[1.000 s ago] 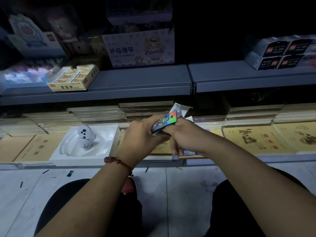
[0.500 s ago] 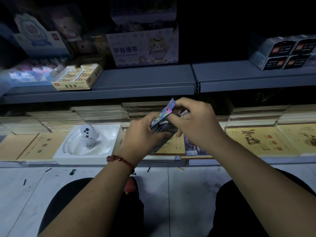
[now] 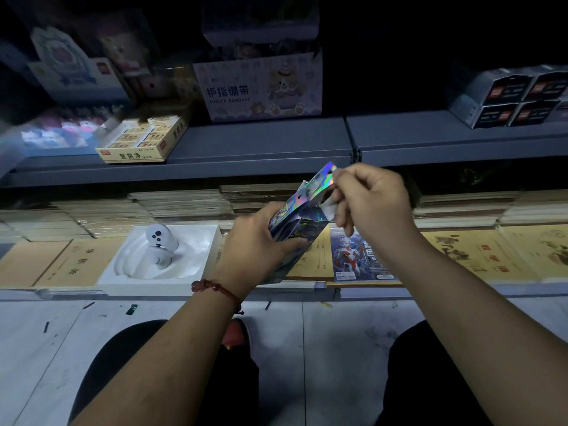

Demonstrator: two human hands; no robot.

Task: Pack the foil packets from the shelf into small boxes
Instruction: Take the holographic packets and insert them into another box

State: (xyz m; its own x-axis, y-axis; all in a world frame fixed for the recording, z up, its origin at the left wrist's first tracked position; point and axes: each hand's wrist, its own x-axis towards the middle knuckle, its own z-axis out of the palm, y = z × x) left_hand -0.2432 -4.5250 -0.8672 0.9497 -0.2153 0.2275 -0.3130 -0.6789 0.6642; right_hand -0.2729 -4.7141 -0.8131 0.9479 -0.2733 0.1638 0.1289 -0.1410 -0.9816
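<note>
the left hand (image 3: 258, 238) grips a small holographic box (image 3: 302, 219) from its left side, fingers curled round the lower part, holding it tilted over the front of the lower shelf (image 3: 368, 293). the right hand (image 3: 372, 201) is closed in a pinch on the top edge of the box's flap (image 3: 322, 178), which stands up and shines in rainbow colours. a bit of white shows in the open mouth of the box, just under the right fingers; what it is i cannot tell.

one foil packet (image 3: 353, 256) with a red and silver figure printed on it lies flat on the lower shelf, on top of tan notebooks (image 3: 479, 256), just right of the box and below the right hand, touched by neither hand.

to the left of the left hand a white tray (image 3: 204, 241) holds a white figure (image 3: 158, 241). a red bracelet (image 3: 215, 287) sits on the left wrist. on the upper shelf (image 3: 261, 149) stand a yellow carton (image 3: 144, 142), a finger bandage box (image 3: 261, 90) and, far right, stacked dark boxes (image 3: 516, 96).
</note>
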